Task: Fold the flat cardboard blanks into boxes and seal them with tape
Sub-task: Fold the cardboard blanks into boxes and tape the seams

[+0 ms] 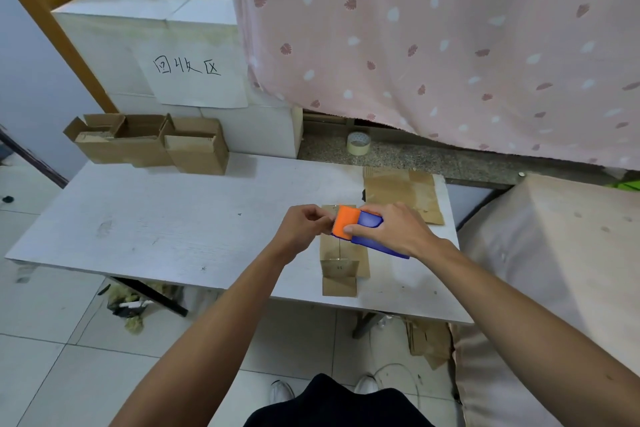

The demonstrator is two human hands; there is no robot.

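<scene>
Clamping tape dispenser in right hand fingers, pinching at its toothed edge with left hand fingers. Possibly risking skewed tape on box by pulling off-line.

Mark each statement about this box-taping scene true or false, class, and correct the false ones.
1. The right hand grips the blue and orange tape dispenser. True.
2. The roll of tape lies on the table beside the hands. False: it stands on the stone ledge behind the table.
3. Three open cardboard boxes stand at the table's far left. True.
4. The left hand rests flat on the table. False: its fingers pinch at the tape dispenser's orange end.
5. A small cardboard box sits on the table below the hands. True.
</scene>
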